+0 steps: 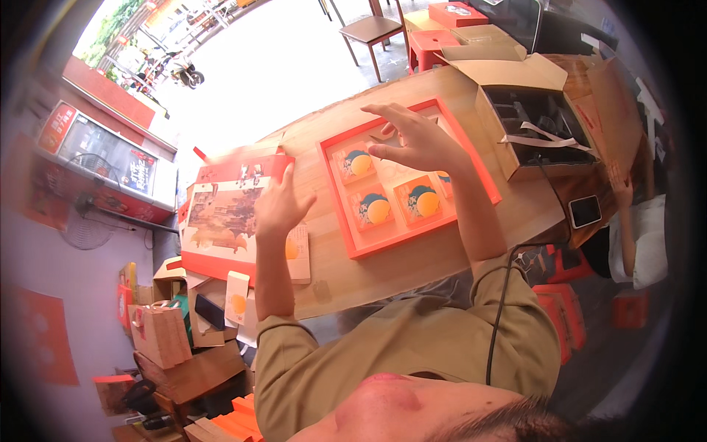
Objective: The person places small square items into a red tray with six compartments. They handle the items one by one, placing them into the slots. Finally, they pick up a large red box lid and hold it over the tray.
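My right hand hovers over a shallow red-rimmed box, its fingers stretched out and thumb apart. Inside the box lie square packets with a yellow disc and blue-green pattern, such as the front-left packet and the front-middle packet. The far right part of the box is partly hidden by my hand and forearm. To the left, my left hand is open at the right edge of a red and white box lid with a landscape picture. Whether it touches the lid, I cannot tell.
An open cardboard carton with dark contents stands right of the red-rimmed box. Beyond it are a phone and another person's hand. Paper bags and cartons pile up at lower left. A small card lies beside the lid.
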`<state>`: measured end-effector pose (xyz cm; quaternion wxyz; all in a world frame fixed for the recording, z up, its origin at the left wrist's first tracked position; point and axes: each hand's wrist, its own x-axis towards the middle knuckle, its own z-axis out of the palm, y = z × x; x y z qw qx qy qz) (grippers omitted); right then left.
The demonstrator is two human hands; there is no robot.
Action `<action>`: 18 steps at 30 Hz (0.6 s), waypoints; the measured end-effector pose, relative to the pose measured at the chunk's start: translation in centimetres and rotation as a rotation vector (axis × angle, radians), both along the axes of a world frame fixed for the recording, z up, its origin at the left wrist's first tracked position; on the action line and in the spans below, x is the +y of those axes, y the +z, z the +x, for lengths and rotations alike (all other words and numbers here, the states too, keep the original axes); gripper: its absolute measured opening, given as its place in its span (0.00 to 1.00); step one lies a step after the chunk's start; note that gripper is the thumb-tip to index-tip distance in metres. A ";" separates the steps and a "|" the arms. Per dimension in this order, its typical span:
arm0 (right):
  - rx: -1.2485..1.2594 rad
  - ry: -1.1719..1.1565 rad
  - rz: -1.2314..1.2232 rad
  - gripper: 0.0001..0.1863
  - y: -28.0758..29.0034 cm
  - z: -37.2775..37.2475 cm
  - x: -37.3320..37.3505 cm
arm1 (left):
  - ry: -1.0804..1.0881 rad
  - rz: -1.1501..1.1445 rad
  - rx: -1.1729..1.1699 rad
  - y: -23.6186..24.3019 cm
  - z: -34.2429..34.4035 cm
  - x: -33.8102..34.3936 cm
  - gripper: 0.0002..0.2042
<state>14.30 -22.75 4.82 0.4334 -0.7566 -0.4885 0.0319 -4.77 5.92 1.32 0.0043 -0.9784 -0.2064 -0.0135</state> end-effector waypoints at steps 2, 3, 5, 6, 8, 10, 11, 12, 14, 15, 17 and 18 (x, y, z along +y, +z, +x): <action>-0.016 0.009 0.029 0.41 0.1 0.1 -0.2 | 0.065 0.142 0.050 -2.7 -3.9 2.1 0.56; -0.026 0.019 0.037 0.41 0.0 0.1 -0.1 | 0.123 0.099 0.081 -3.9 -5.8 2.6 0.58; -0.060 0.011 0.047 0.41 -0.4 -0.2 0.1 | 0.223 0.087 0.135 -5.3 -9.0 2.5 0.61; -0.090 0.000 0.031 0.41 -0.2 -0.4 0.2 | 0.269 0.101 0.152 -6.1 -10.5 1.8 0.62; -0.119 -0.002 0.019 0.41 -0.4 -0.9 0.3 | 0.238 0.131 0.121 -9.2 -12.9 2.1 0.64; -0.128 0.018 0.025 0.41 -0.5 -1.1 0.5 | 0.236 0.097 0.058 -10.1 -12.9 1.2 0.64; -0.118 0.016 0.003 0.41 -0.5 -1.2 0.2 | 0.252 0.058 0.022 -9.4 -12.8 -0.1 0.64; -0.115 0.026 -0.013 0.41 -0.3 -1.3 0.2 | 0.279 0.023 -0.023 -8.7 -12.7 -1.1 0.63; -0.135 0.042 -0.008 0.41 -0.2 -1.4 0.2 | 0.274 0.054 -0.084 -7.8 -12.6 -2.5 0.62; -0.157 0.047 0.012 0.41 -0.4 -1.3 0.1 | 0.272 0.067 -0.116 -7.6 -12.4 -2.9 0.61; -0.175 0.053 0.026 0.41 -0.2 -1.4 -0.1 | 0.238 0.095 -0.130 -7.6 -12.3 -3.3 0.58; -0.170 0.055 0.003 0.40 0.2 -1.5 -0.3 | 0.222 0.109 -0.138 -7.6 -12.2 -3.5 0.57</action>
